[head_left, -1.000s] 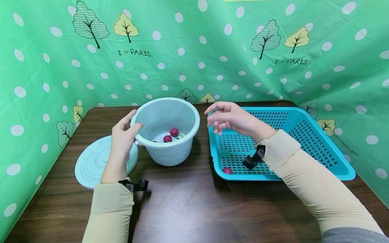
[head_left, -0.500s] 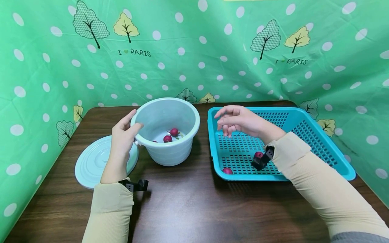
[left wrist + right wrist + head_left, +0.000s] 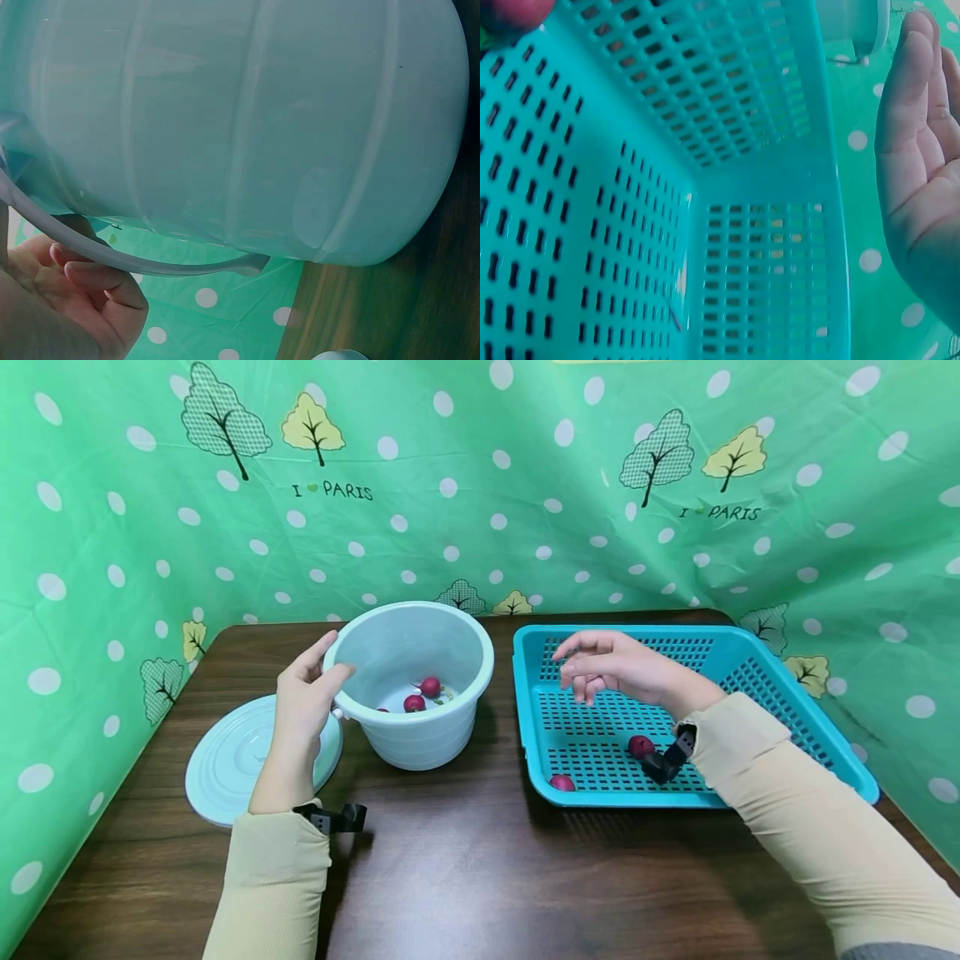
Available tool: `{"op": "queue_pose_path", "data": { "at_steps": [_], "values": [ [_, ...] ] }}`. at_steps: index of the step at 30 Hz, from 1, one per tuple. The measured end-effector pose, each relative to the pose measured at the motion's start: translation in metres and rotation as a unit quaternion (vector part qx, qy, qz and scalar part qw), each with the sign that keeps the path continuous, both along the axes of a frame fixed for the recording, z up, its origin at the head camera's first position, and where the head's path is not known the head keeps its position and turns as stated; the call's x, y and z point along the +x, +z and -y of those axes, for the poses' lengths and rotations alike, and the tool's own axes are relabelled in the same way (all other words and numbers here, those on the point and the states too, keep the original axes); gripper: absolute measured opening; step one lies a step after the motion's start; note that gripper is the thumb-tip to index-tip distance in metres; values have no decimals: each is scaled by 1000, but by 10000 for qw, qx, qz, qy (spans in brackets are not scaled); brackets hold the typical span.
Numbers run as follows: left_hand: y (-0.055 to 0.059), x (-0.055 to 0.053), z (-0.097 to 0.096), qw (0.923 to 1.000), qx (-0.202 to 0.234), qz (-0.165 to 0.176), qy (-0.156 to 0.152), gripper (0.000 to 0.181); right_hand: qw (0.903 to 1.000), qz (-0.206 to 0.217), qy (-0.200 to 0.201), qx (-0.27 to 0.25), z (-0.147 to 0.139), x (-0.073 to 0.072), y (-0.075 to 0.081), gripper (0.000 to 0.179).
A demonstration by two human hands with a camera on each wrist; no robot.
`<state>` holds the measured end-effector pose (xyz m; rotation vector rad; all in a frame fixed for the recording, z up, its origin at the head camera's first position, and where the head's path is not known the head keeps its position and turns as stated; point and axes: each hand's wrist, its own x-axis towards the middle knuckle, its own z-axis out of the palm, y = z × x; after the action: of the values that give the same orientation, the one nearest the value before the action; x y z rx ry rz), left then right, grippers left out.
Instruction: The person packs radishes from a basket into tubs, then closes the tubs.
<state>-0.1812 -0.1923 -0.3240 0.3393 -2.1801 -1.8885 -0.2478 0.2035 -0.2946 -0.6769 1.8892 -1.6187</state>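
A pale blue bucket (image 3: 420, 739) stands on the wooden table, with several red radishes (image 3: 430, 687) on its bottom, one partly hidden behind the near rim. My left hand (image 3: 303, 693) grips the bucket's left rim, thumb over the edge. In the left wrist view the bucket's curved handle (image 3: 135, 259) passes in front of that hand's fingers. Over the turquoise basket (image 3: 527, 735) hovers my right hand (image 3: 618, 668), fingers loosely bent around nothing. Inside the basket lie two visible radishes, one near the front left corner (image 3: 562, 782) and another radish (image 3: 641, 746) beside the wrist camera.
Left of the bucket, a round pale blue lid (image 3: 225, 760) lies flat, partly covered by the left forearm. A green dotted cloth (image 3: 480, 485) hangs behind and at both sides of the table (image 3: 450, 877). The basket has a raised, perforated wall.
My right hand has moved right and slightly down, from the basket's left edge to above its inside. A radish formerly hidden by the wrist camera has come into sight. The left hand stays put.
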Motion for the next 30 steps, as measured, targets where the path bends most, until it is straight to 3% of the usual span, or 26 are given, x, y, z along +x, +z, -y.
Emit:
{"op": "queue_pose_path", "data": {
  "at_steps": [13, 30],
  "values": [
    [0, 0, 0, 10000, 9, 64, -10, 55, 9996, 183, 78, 198, -32, -7, -7, 20],
    [1, 0, 0, 10000, 53, 45, -17, 55, 9890, 518, 554, 1270, -70, -14, -17, 27]
  ]
}}
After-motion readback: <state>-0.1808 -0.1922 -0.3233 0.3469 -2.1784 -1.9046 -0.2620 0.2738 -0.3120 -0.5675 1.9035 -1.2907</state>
